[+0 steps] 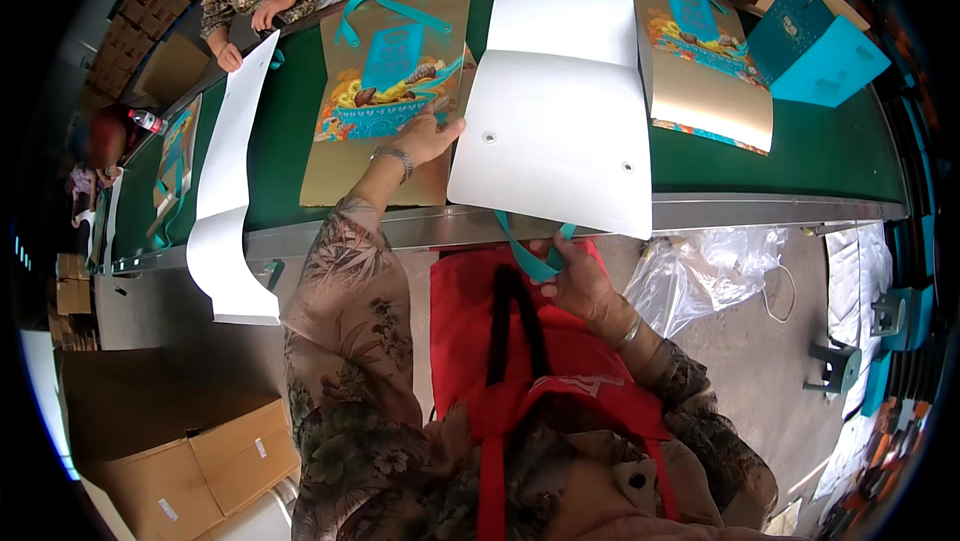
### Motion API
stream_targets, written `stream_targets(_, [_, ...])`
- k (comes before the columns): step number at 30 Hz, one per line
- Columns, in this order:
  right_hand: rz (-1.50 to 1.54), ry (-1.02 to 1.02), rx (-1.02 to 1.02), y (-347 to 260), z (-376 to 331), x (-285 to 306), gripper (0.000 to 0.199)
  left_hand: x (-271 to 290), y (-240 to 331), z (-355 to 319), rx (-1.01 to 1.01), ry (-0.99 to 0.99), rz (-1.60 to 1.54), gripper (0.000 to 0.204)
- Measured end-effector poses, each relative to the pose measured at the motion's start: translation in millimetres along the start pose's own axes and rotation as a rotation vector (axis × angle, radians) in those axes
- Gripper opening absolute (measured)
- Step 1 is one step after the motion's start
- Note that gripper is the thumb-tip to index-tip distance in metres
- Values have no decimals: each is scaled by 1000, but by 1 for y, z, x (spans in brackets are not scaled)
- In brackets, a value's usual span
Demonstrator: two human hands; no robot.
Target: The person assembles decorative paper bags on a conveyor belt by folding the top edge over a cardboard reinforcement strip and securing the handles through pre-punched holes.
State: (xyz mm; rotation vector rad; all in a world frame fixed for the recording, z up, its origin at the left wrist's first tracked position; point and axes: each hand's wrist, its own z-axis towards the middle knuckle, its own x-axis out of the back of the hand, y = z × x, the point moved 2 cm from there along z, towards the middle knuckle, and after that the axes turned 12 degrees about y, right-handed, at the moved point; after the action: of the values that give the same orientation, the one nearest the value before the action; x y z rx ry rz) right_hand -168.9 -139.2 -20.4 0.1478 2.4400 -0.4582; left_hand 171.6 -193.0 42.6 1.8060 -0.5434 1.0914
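Note:
In front of me a long white folded bag panel (560, 131) lies across the table, its two eyelets facing up and its near edge overhanging. My right hand (578, 291) is closed on the teal ribbon handle (530, 253) that hangs below that edge. With fingers stretched out, my left hand (425, 141) reaches over a flat gold gift bag (390, 71) beside the panel's left edge. The gold bag carries a colourful print and its own teal ribbon. How firmly the left fingertips touch the bag or panel is hard to make out.
The green conveyor-style table (800, 156) has a metal edge. Another gold bag (705, 71) and a standing teal bag (820, 46) are at right. On the left, a co-worker's hand (229, 57) touches a white panel (232, 171). A cardboard box (190, 471) and clear plastic (705, 271) lie below.

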Motion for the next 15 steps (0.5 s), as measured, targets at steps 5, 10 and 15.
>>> stream_targets(5, [-999,10,200,-9,-45,26,50,-61,-6,-51,0,130,-512,104])
stream_targets(10, [-1685,509,1320,-60,-106,27,29,-84,10,-70,139,202,-842,67])
stream_targets(15, [-1926,285,1756,-76,-62,4,46,-92,14,-105,263,227,-1156,65])
